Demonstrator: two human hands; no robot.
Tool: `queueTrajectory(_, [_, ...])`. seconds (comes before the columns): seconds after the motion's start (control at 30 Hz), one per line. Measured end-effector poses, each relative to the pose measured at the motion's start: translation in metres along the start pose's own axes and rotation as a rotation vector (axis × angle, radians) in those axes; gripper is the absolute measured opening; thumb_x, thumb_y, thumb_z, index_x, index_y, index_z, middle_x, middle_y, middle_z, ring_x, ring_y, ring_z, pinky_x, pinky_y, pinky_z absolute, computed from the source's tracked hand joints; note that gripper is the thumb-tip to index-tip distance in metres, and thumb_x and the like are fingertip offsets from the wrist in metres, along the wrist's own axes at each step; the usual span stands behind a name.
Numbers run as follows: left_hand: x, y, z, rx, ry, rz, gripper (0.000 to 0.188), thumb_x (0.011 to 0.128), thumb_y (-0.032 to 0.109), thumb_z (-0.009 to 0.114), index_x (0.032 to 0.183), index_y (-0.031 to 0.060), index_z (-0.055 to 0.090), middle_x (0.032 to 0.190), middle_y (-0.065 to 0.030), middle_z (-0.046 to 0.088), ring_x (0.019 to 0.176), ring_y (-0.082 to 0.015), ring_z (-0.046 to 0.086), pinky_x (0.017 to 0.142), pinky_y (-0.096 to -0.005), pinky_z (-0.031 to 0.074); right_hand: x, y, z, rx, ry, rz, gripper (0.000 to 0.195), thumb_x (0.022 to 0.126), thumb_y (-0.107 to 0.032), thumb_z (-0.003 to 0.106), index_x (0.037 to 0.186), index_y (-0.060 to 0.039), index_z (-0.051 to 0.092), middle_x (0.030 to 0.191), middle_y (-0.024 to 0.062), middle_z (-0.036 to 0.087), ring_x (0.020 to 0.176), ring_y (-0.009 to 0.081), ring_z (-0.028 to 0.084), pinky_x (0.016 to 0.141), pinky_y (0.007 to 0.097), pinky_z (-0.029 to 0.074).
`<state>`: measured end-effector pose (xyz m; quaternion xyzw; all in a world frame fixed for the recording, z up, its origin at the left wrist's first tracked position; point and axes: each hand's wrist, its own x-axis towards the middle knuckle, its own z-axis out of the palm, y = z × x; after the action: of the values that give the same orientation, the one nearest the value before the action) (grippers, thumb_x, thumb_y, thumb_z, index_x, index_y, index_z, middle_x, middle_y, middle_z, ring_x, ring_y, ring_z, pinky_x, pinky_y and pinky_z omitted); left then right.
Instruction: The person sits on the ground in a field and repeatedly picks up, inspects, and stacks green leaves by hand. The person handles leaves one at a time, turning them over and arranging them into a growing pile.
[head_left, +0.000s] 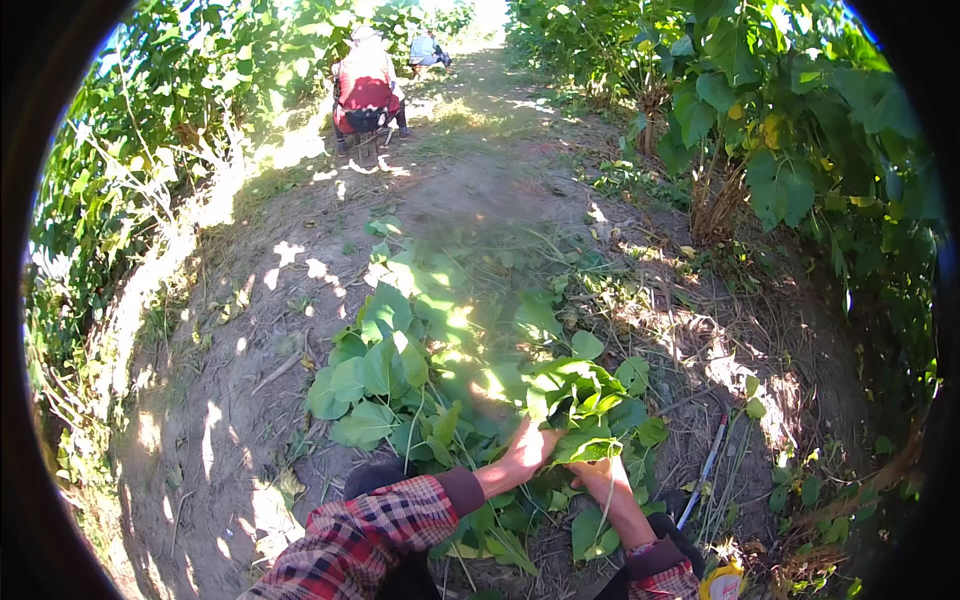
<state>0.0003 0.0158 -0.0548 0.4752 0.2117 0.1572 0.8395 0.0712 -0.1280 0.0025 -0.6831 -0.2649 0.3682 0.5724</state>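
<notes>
My left hand and my right hand are close together before me, both at a bunch of large green leaves. The left hand grips it from the left, with its fingertips hidden among the leaves. From below and to the right, the right hand holds the same bunch, its fingers mostly covered by a leaf. A thin pale stem hangs down over my right wrist. Around and beneath my hands, a heap of leafy green cuttings lies on the soil between my legs.
A thin pole lies right of my right forearm, with bare stems alongside and a yellow object below. Leafy shrubs line both sides of the dirt path. Ahead sits a person in red, another person farther off.
</notes>
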Motion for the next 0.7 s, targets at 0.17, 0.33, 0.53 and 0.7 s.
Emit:
queueTrajectory(0.17, [0.008, 0.022, -0.020, -0.202, 0.030, 0.108, 0.016, 0.093, 0.016, 0.057, 0.095, 0.0008, 0.062, 0.081, -0.0004, 0.058, 0.070, -0.0104, 0.056, 0.066, -0.0243, 0.050, 0.010, 0.046, -0.021, 0.059, 0.094, -0.246, 0.059, 0.081, -0.018, 0.068, 0.130, -0.0005, 0.040, 0.085, 0.0095, 0.065, 0.062, 0.0139, 0.063, 0.049, 0.0264, 0.051])
queueTrajectory(0.33, [0.013, 0.071, -0.017, -0.264, 0.310, 0.099, 0.012, 0.089, 0.022, 0.062, 0.086, 0.0112, 0.060, 0.067, 0.0025, 0.056, 0.054, -0.0102, 0.053, 0.048, -0.0253, 0.044, 0.006, 0.012, -0.014, 0.098, 0.030, 0.087, 0.086, 0.081, -0.021, 0.072, 0.145, -0.0057, 0.015, 0.121, 0.0223, 0.053, 0.078, 0.0196, 0.066, 0.050, 0.0263, 0.051])
queueTrajectory(0.53, [0.029, 0.057, -0.069, 0.362, 0.288, 0.292, 0.020, 0.093, 0.011, 0.051, 0.110, 0.0067, 0.059, 0.085, -0.0046, 0.059, 0.072, -0.0138, 0.056, 0.061, -0.0272, 0.046, 0.002, 0.020, -0.006, 0.099, -0.116, 0.137, 0.083, 0.082, -0.025, 0.071, 0.139, 0.0031, 0.018, 0.125, 0.0214, 0.051, 0.084, 0.0234, 0.065, 0.061, 0.0325, 0.052])
queueTrajectory(0.7, [0.007, 0.070, -0.038, 0.262, 0.153, 0.147, 0.039, 0.087, -0.005, 0.050, 0.125, 0.0055, 0.051, 0.124, -0.0092, 0.054, 0.112, -0.0168, 0.052, 0.090, -0.0305, 0.047, 0.002, 0.000, -0.008, 0.280, -0.004, 0.072, 0.073, 0.085, -0.011, 0.067, 0.139, -0.0028, 0.019, 0.130, 0.0201, 0.047, 0.089, 0.0251, 0.064, 0.062, 0.0307, 0.053])
